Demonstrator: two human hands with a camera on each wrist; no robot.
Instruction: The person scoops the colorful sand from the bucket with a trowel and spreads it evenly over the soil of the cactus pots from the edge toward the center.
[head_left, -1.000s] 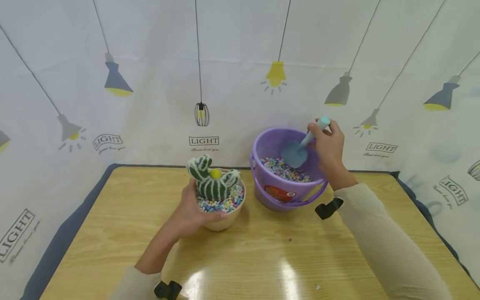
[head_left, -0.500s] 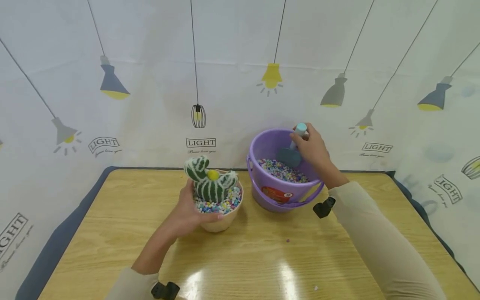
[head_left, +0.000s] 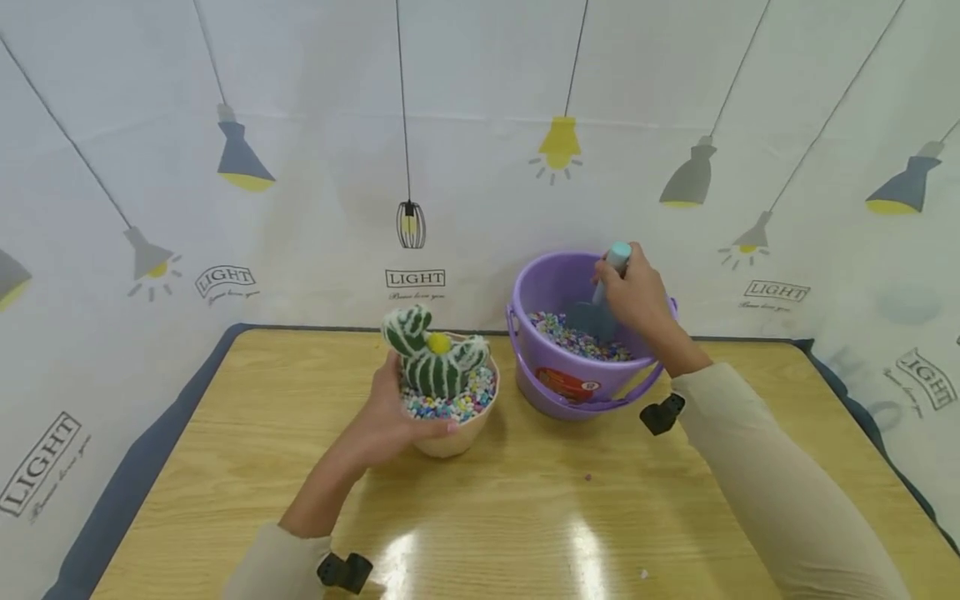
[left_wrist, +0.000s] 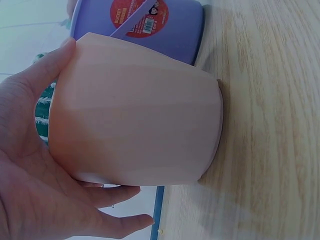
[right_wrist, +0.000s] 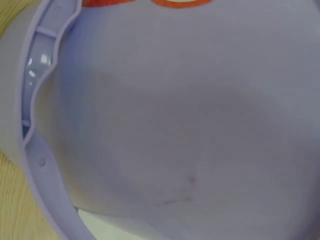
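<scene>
In the head view my left hand point(head_left: 390, 421) grips a peach-coloured pot point(head_left: 450, 440) from its left side, thumb across the front below the rim. A fuzzy green-and-white toy cactus point(head_left: 435, 372) with a yellow ball stands in it among multicoloured pebbles point(head_left: 471, 402). The pot point(left_wrist: 135, 110) rests on the table in the left wrist view. My right hand point(head_left: 641, 292) holds a small scoop by its light blue handle point(head_left: 618, 257), inside the purple bucket point(head_left: 540, 360). The scoop's blade point(head_left: 588, 317) reaches into the bucket's pebbles point(head_left: 566, 337), its lower edge hidden.
The bucket's handle point(head_left: 615, 402) hangs down its front; the bucket wall point(right_wrist: 175, 110) fills most of the right wrist view. Loose pebbles lie on the wooden table point(head_left: 510, 517). A lamp-printed cloth point(head_left: 480, 167) stands close behind the pot and bucket.
My right hand has moved left and down within the bucket, the scoop handle has become more upright and its blade sits lower in the pebbles. My left hand keeps its grip on the pot.
</scene>
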